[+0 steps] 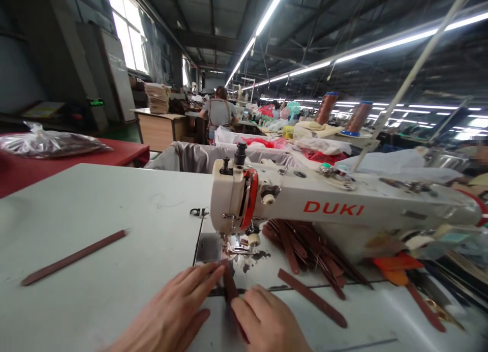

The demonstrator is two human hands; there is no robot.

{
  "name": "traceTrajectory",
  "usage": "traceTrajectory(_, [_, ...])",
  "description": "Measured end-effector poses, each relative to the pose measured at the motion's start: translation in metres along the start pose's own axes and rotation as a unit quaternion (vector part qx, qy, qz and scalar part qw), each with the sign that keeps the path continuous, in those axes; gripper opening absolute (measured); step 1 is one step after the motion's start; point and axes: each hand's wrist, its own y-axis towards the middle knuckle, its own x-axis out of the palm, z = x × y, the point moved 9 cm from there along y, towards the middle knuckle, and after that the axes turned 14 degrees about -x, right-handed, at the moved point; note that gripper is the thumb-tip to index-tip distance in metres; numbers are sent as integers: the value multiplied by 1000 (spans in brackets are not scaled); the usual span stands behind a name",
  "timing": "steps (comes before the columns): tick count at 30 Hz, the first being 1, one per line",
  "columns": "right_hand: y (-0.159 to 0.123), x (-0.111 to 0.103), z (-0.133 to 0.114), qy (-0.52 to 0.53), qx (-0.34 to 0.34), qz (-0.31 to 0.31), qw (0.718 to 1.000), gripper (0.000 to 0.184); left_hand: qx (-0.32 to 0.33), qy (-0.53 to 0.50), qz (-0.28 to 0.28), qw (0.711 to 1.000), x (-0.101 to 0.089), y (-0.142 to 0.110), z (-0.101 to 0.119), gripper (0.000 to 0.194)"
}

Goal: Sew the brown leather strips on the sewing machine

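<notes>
A narrow brown leather strap (229, 286) runs from the needle area of the white sewing machine (274, 194) back toward me. My left hand (175, 303) lies flat and open on the table, its fingers stretched forward and the fingertips touching the strap's left edge close to the presser foot (238, 249). On the strap's right side, nearer to me, my right hand (265, 319) is closed with curled fingers on it. Its thumb and the strap's near end are partly hidden. Another brown strap (312, 297) lies just right of that hand.
Under the machine arm lies a pile of brown straps (305, 245). One single strap (76, 257) rests on the left of the white table (152, 199). Scissors (442, 311) and an orange piece (396, 268) are at the right. Thread cones (327, 108) stand behind; a person (220, 113) sits farther back.
</notes>
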Motion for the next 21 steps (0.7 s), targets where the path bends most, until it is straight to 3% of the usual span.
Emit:
traceTrajectory(4, [17,34,10,88,-9,-30,996,26,67,-16,-14,998,9,21,18,54])
traceTrajectory(11, [25,40,13,121,-108,-34,986,34,62,-20,-15,998,11,25,8,48])
traceTrajectory(16, [25,43,27,142,-66,-4,988,30,29,-50,15,998,10,33,2,60])
traceTrajectory(21, [12,54,33,151,-31,8,988,27,65,-25,-23,997,13,41,8,53])
